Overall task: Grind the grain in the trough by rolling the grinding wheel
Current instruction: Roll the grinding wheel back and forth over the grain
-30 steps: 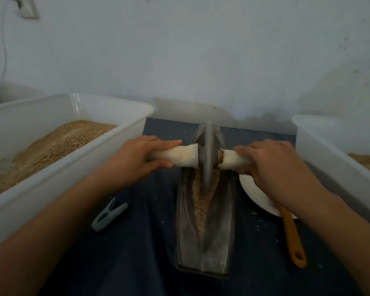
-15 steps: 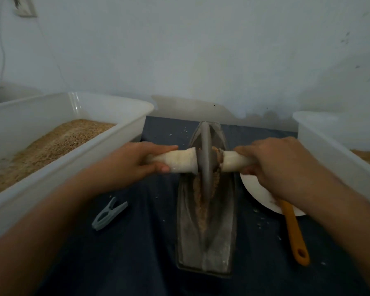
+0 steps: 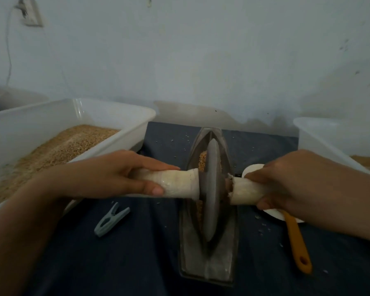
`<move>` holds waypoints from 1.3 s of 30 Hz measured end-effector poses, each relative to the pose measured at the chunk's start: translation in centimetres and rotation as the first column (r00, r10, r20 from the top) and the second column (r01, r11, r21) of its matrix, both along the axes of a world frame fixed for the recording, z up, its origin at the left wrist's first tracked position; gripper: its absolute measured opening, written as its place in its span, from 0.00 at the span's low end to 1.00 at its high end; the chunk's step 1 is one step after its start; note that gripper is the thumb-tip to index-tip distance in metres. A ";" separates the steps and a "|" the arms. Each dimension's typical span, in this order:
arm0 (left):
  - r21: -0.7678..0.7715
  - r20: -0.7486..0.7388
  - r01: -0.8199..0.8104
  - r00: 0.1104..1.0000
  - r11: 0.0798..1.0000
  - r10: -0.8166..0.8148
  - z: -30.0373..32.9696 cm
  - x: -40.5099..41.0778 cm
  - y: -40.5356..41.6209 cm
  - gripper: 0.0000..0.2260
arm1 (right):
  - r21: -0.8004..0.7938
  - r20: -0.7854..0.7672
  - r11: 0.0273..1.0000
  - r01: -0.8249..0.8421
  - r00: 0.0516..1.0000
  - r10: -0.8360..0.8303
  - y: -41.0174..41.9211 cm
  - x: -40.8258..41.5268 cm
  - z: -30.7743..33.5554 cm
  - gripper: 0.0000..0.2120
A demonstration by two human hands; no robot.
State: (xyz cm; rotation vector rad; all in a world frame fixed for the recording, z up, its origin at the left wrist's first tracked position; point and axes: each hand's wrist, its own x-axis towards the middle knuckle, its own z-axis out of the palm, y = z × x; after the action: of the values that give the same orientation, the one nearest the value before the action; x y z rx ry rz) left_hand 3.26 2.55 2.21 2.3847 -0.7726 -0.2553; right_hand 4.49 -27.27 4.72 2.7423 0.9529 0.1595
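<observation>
A grey grinding wheel (image 3: 212,189) stands upright on edge in the narrow boat-shaped metal trough (image 3: 209,263) on the dark cloth. Brown grain (image 3: 202,161) shows in the trough just behind the wheel and a little beside it. A white-wrapped axle handle (image 3: 177,184) sticks out on each side of the wheel. My left hand (image 3: 120,174) grips the left handle. My right hand (image 3: 291,180) grips the right handle. The wheel hides most of the grain under it.
A large white tub (image 3: 107,150) holding grain stands at the left. Another white tub (image 3: 329,144) stands at the right. A white plate (image 3: 252,169) and an orange-handled tool (image 3: 297,244) lie right of the trough. A grey-green clothes peg (image 3: 111,220) lies to its left.
Both hands have drawn the wheel along the trough toward me, from the far end to about the middle. Grain now shows behind the wheel.
</observation>
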 end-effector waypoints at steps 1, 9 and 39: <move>-0.002 -0.002 0.011 1.000 1.000 -0.011 0.1 -0.1 0.0 0.22 | 0.010 -0.010 1.000 0.011 1.000 -0.011 -0.2 -0.3 0.0 0.15; -0.013 0.451 -0.337 0.838 0.941 0.306 -3.5 3.2 -2.1 0.23 | 0.221 0.270 0.971 0.093 0.951 -0.152 1.3 4.4 -3.7 0.20; 0.033 0.389 -0.281 0.888 0.959 0.247 -2.5 2.2 -1.7 0.22 | 0.096 0.225 0.995 0.027 0.973 -0.048 0.3 3.8 -3.0 0.16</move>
State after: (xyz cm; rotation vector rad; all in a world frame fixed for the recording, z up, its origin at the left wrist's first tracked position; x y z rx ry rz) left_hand 5.51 0.88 -0.32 2.6268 -0.5995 0.3055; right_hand 8.24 -26.95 1.68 2.7464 0.8505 0.5108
